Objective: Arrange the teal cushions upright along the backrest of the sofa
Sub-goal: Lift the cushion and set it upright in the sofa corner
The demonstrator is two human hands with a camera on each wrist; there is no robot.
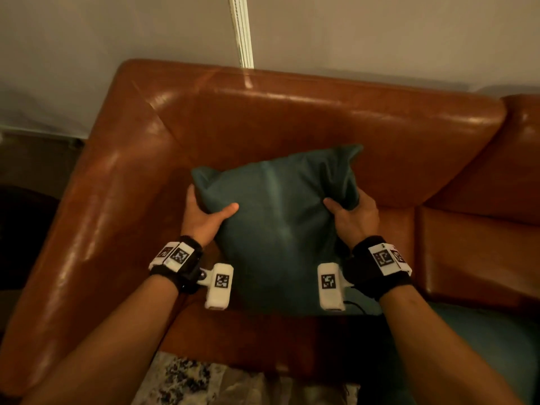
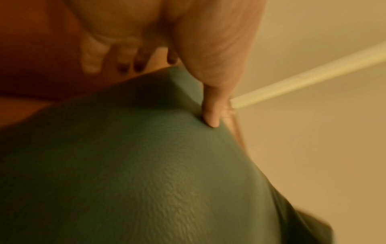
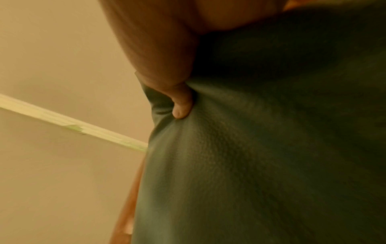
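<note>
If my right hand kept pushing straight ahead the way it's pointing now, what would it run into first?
Probably the brown leather sofa backrest. The right hand grips the square teal fabric cushion and points toward the backrest just beyond, so the cushion would press into it first, though depth is unclear.

We reach both forearms forward, wrists banded; our left hand [image 1: 204, 214] grips the teal cushion [image 1: 280, 229] at its left edge, thumb laid across the front; our right hand [image 1: 355, 216] pinches the right edge, thumb pressed into the fabric.
</note>
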